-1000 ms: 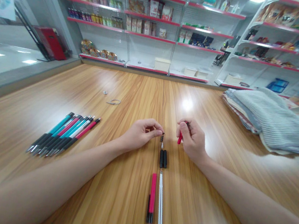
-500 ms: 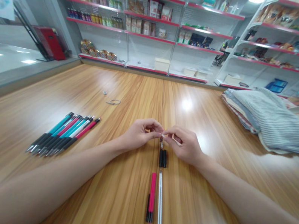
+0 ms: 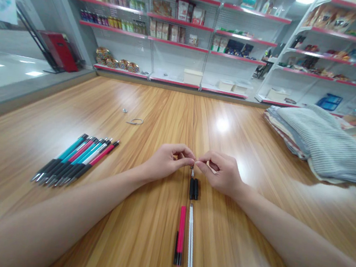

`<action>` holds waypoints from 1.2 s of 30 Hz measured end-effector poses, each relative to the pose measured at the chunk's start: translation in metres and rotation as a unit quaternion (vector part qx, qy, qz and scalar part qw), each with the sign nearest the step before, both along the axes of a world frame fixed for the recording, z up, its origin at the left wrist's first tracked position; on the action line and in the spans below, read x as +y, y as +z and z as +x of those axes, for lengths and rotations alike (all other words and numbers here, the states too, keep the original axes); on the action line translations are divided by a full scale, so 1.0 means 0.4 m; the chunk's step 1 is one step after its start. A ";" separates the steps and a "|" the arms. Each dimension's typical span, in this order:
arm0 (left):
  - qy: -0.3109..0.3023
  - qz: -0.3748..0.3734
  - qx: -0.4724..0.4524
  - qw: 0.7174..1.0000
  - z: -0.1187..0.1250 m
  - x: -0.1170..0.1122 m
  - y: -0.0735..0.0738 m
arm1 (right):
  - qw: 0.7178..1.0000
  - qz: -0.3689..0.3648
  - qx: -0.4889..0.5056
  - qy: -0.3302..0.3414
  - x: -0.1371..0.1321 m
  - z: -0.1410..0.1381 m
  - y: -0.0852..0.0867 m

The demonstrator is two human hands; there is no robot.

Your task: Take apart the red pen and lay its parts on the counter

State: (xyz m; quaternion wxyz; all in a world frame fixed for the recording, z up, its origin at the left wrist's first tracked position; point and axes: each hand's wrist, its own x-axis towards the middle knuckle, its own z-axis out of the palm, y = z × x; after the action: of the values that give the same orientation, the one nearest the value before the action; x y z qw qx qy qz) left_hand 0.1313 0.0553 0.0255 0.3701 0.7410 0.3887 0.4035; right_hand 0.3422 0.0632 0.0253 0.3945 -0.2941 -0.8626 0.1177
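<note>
My left hand [image 3: 175, 162] and my right hand [image 3: 221, 173] meet fingertip to fingertip over the table's seam, thumbs and forefingers pinched. Whatever lies between the fingertips is hidden or too small to name. Just below them sits a small silvery pen tip [image 3: 192, 172]. Nearer to me are two black pen grips [image 3: 193, 189] side by side. Two pink pen barrels [image 3: 181, 230] with black clips lie below those, and two white refills [image 3: 190, 245] run alongside on the right.
Several assembled pens [image 3: 76, 159] lie in a row at left. Beyond them are a thin grey loop [image 3: 135, 121] and a tiny metal piece [image 3: 125, 110]. Folded cloths [image 3: 326, 142] are stacked at right. Stocked shelves [image 3: 183, 20] stand behind the table [image 3: 133, 235].
Both hands have dropped very slightly toward me, and the small whitish bit that showed between the fingertips is now covered. The pens and parts on the table have not moved.
</note>
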 end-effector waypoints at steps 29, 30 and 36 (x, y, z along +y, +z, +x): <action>-0.178 0.194 0.245 0.933 -0.058 0.002 0.006 | 0.981 -0.067 -0.122 0.135 0.034 0.040 -0.006; -0.183 0.194 0.248 0.931 -0.060 0.003 0.006 | 0.980 -0.069 -0.126 0.135 0.035 0.040 -0.006; -0.208 0.194 0.249 0.926 -0.066 0.011 0.002 | 0.979 -0.073 -0.138 0.132 0.035 0.044 -0.009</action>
State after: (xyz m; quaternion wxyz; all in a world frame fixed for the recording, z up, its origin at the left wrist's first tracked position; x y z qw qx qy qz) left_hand 0.1048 0.0597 0.0265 0.1860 0.9393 0.2193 0.1870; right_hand 0.3597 0.0774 0.0217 0.2296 -0.2191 -0.9291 0.1898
